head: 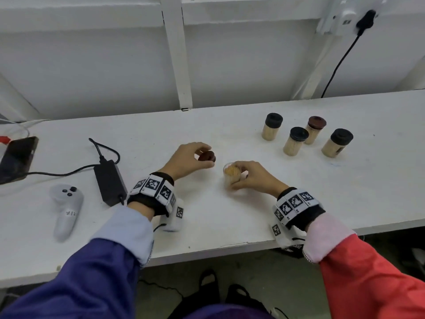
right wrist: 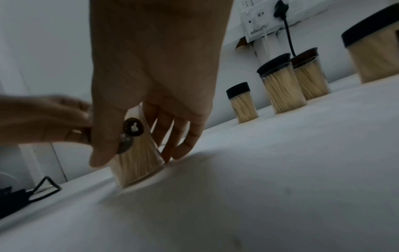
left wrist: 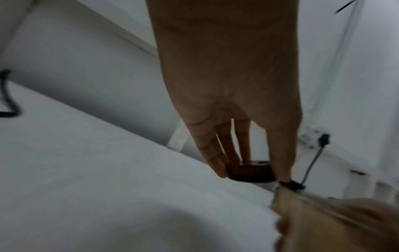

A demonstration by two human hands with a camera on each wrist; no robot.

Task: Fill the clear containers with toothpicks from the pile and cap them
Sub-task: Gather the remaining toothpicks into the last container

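Observation:
My left hand (head: 195, 157) pinches a dark brown round cap (head: 207, 156) between thumb and fingers, just left of an open clear container (head: 232, 173) packed with toothpicks. In the left wrist view the brown cap (left wrist: 250, 172) sits between my fingertips above the table. My right hand (head: 248, 176) wraps round the container and holds it upright on the white table (head: 230, 226). The right wrist view has the container (right wrist: 138, 162) under my thumb and fingers (right wrist: 183, 139). No loose pile of toothpicks shows.
Several capped, filled containers (head: 296, 141) stand at the back right, also in the right wrist view (right wrist: 282, 88). A black power adapter (head: 109, 180) with cable, a white controller (head: 65, 208) and a phone (head: 18, 157) lie on the left. The table's front edge is close to my wrists.

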